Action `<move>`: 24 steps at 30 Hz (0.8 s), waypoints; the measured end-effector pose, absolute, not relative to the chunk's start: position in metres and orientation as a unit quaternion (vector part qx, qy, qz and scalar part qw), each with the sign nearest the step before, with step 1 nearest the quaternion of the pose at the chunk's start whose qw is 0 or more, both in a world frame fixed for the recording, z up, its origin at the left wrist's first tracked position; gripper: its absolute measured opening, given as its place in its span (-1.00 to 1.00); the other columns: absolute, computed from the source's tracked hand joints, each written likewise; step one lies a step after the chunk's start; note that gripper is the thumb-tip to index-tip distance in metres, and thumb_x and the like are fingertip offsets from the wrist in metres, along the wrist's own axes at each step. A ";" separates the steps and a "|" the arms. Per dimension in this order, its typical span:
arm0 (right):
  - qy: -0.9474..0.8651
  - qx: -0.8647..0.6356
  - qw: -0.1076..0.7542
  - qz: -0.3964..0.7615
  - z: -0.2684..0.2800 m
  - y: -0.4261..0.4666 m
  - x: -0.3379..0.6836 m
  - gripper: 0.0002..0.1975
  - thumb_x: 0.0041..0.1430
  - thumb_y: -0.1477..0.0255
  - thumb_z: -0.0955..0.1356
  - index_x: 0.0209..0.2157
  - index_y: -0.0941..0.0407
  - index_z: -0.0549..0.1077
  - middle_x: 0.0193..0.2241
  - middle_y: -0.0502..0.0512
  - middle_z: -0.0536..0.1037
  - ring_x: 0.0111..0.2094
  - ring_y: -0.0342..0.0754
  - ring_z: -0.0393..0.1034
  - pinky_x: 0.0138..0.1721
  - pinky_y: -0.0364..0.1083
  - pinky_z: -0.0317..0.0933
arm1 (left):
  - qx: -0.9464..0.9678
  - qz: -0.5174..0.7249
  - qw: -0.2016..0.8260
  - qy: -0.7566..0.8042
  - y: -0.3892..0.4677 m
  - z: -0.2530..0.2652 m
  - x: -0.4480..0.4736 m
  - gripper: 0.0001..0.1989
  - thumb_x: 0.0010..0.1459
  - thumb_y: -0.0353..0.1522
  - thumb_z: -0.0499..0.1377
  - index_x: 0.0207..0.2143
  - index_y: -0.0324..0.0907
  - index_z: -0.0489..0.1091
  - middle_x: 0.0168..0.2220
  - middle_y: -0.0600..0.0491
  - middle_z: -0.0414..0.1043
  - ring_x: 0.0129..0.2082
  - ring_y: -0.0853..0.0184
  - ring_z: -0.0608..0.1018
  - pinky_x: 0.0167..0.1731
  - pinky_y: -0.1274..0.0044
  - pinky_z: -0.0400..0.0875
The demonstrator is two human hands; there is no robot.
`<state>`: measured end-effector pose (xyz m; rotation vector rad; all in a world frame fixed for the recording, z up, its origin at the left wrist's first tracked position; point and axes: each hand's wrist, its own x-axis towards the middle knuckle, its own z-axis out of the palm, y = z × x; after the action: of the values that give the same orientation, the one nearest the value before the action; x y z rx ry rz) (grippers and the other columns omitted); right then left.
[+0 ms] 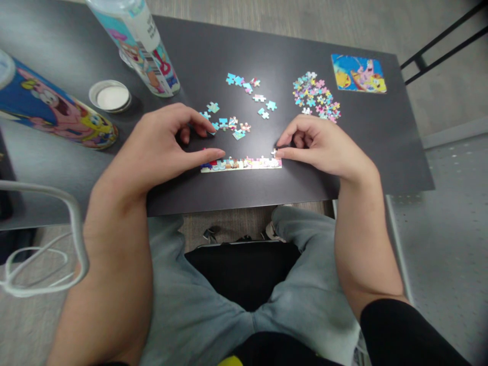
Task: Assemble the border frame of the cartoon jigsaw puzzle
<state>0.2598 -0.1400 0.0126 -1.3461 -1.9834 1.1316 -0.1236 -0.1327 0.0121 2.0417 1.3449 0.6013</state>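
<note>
A joined strip of jigsaw puzzle pieces (247,163) lies near the front edge of the dark table. My left hand (168,140) is at the strip's left end, its thumb just above the pieces and apart from the forefinger. That forefinger reaches a loose group of puzzle pieces (232,123) behind the strip. At the strip's right end, my right hand (318,142) pinches a small puzzle piece (273,152) between thumb and fingers. Whether this piece is joined to the strip I cannot tell.
Farther back lie scattered pieces (244,83) and a heap of pieces (316,96). A cartoon picture card (359,73) rests at the back right. Two printed tubes (152,56) and a round lid (110,96) stand at left. A white cable (74,213) loops by my left arm.
</note>
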 end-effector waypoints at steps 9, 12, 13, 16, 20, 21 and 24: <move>-0.716 -0.526 0.285 0.359 0.010 -0.132 0.248 -0.72 0.53 0.05 0.68 -0.09 -0.08 0.73 -0.22 0.10 0.67 -0.27 0.09 0.41 -0.18 0.16 0.32 | 0.779 0.229 0.310 0.496 -0.131 0.011 -0.127 -0.43 0.21 0.23 0.62 0.05 0.10 0.77 -0.05 0.10 0.64 -0.13 0.16 0.52 -0.03 0.19 0.45; -0.737 -0.513 0.273 0.345 0.011 -0.127 0.229 -0.81 0.55 0.18 0.68 0.00 -0.07 0.75 -0.12 0.11 0.73 -0.24 0.10 0.46 -0.08 0.19 0.44 | 0.778 0.240 0.305 0.495 -0.134 0.011 -0.129 -0.50 0.21 0.18 0.65 0.02 0.15 0.79 -0.06 0.04 0.67 -0.13 0.11 0.59 -0.08 0.19 0.51; -0.745 -0.508 0.270 0.338 0.011 -0.126 0.223 -0.84 0.55 0.24 0.66 0.04 -0.06 0.76 -0.10 0.11 0.74 -0.22 0.10 0.48 -0.03 0.20 0.47 | 0.777 0.246 0.304 0.494 -0.135 0.010 -0.130 -0.52 0.21 0.16 0.65 0.02 0.16 0.79 -0.06 0.03 0.68 -0.13 0.09 0.61 -0.09 0.19 0.52; -0.764 -0.502 0.263 0.307 0.008 -0.122 0.205 -0.85 0.57 0.35 0.64 0.09 -0.06 0.77 -0.05 0.15 0.71 -0.10 0.16 0.54 0.10 0.23 0.49 | 0.775 0.253 0.305 0.493 -0.137 0.010 -0.132 -0.54 0.22 0.14 0.66 0.02 0.17 0.80 -0.06 0.01 0.69 -0.12 0.08 0.65 -0.09 0.22 0.57; -0.776 -0.500 0.269 0.276 -0.003 -0.117 0.198 -0.81 0.54 0.38 0.66 0.12 -0.07 0.81 0.01 0.18 0.67 -0.06 0.18 0.57 0.09 0.24 0.49 | 0.776 0.252 0.311 0.488 -0.138 0.012 -0.135 -0.47 0.20 0.17 0.66 0.04 0.10 0.80 -0.02 0.00 0.71 -0.10 0.08 0.65 0.00 0.20 0.59; -0.777 -0.498 0.273 0.272 -0.006 -0.115 0.199 -0.81 0.53 0.39 0.67 0.10 -0.07 0.81 0.00 0.18 0.66 -0.06 0.18 0.58 0.09 0.24 0.50 | 0.775 0.254 0.313 0.488 -0.139 0.012 -0.136 -0.47 0.20 0.16 0.66 0.03 0.08 0.80 0.00 -0.01 0.71 -0.10 0.08 0.65 0.01 0.20 0.58; -0.777 -0.496 0.282 0.265 -0.009 -0.110 0.201 -0.83 0.50 0.40 0.68 0.05 -0.08 0.81 -0.10 0.15 0.58 -0.05 0.22 0.60 0.18 0.28 0.54 | 0.768 0.254 0.318 0.494 -0.141 0.012 -0.140 -0.47 0.16 0.15 0.65 0.00 0.07 0.79 0.00 -0.02 0.70 -0.11 0.07 0.63 -0.02 0.24 0.55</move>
<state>0.2006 -0.1102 -0.0093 -1.3293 -2.0820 0.7095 -0.1397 -0.1407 0.0118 2.0212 1.3005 0.6694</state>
